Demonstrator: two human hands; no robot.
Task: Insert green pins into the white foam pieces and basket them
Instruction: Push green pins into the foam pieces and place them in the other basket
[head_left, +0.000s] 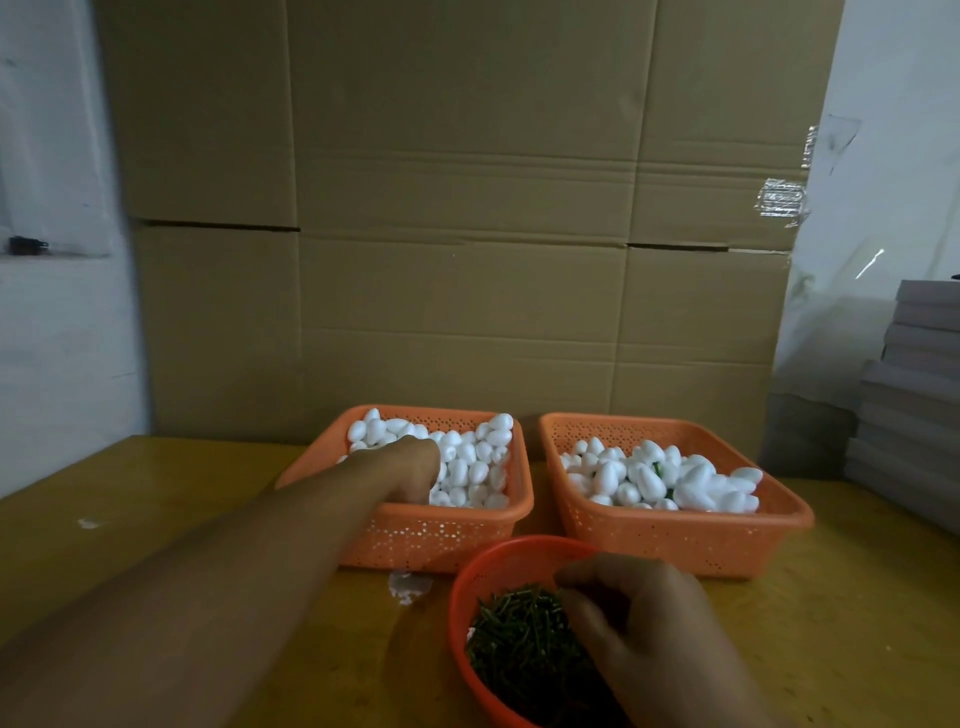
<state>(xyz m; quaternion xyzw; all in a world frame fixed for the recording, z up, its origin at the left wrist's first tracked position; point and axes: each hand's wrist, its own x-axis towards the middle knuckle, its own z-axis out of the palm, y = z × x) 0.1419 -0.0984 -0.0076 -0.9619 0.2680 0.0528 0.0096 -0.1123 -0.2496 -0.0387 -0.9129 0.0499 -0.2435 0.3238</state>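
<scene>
Plain white foam pieces fill the left orange basket. My left hand reaches into it, and its fingers are buried in the foam and hidden. The right orange basket holds foam pieces with bits of green pin showing among them. A round orange basket at the front holds a heap of green pins. My right hand lies over this heap, with curled fingers pinching into the pins at its far side.
All three baskets stand on a yellow wooden table. A wall of cardboard boxes rises right behind them. Grey stacked boxes sit at the right edge. White foam crumbs lie in front of the left basket.
</scene>
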